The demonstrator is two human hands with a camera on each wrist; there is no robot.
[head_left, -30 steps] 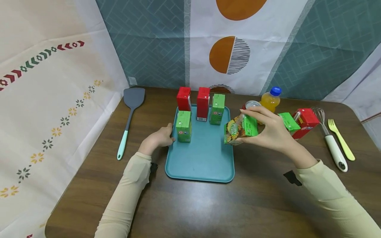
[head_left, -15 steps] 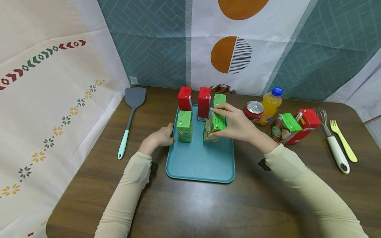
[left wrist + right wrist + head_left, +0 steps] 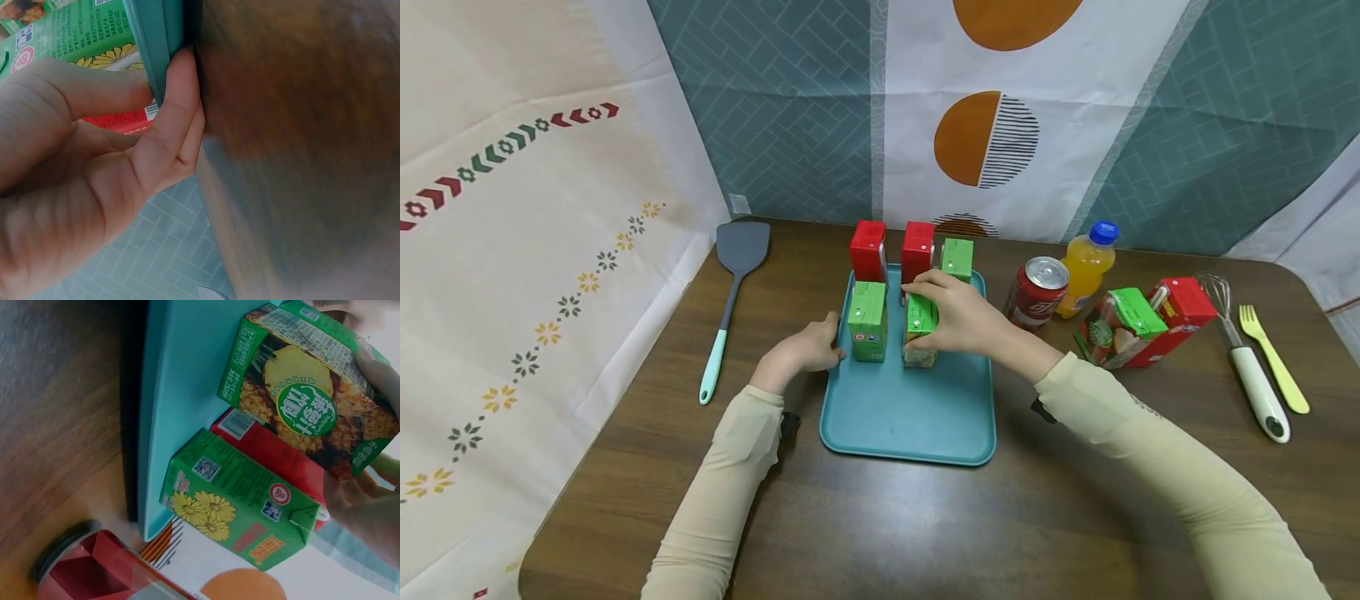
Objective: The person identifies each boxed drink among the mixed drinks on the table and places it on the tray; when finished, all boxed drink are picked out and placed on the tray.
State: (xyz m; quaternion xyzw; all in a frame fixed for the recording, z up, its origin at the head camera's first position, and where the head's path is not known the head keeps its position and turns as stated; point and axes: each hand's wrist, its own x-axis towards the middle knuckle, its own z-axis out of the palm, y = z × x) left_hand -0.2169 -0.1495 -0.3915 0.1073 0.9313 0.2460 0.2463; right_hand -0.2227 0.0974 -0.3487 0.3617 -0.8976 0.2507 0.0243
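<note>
On my feed, the right hand (image 3: 958, 318) pinches a glossy green, pineapple-printed carton (image 3: 303, 394); the left hand (image 3: 807, 344) pinches the tray (image 3: 908, 421).

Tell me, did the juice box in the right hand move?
Yes. The juice box pinched by the right hand moved left, from the right edge of the tray to near its middle.

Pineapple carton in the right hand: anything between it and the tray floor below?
Nothing visible stands between the pineapple carton and the tray under it. A green carton stands to its left, a visible gap apart. Contact with the tray is unclear.
</note>
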